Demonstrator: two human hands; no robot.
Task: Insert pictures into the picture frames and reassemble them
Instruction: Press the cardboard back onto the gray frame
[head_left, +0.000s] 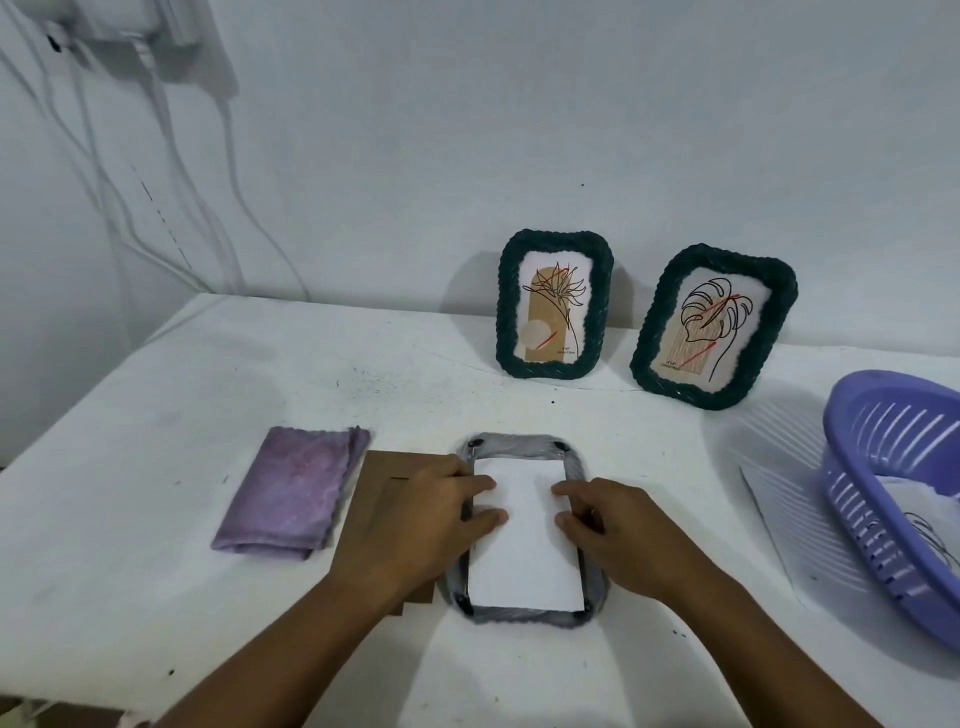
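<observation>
Head view shows your left hand (415, 512) and right hand (613, 530) pressing flat, nearly straight fingers on the white back of a picture (522, 540); neither hand grips anything. The picture lies face down inside a grey frame (519, 444) that rests face down on the desk (260, 364), near centre. This placement appears intended to seat the picture squarely in the opening before the back goes on. A brown backing board (382, 470) lies just left of the grey frame, partly under your left hand, within reach for refitting. Count one open frame, plus two finished green frames (553, 304) standing at the far wall. One folded purple cloth (291, 491) lies to the left. One purple basket (893, 467) at the right holds more paper; how many sheets cannot be told.
</observation>
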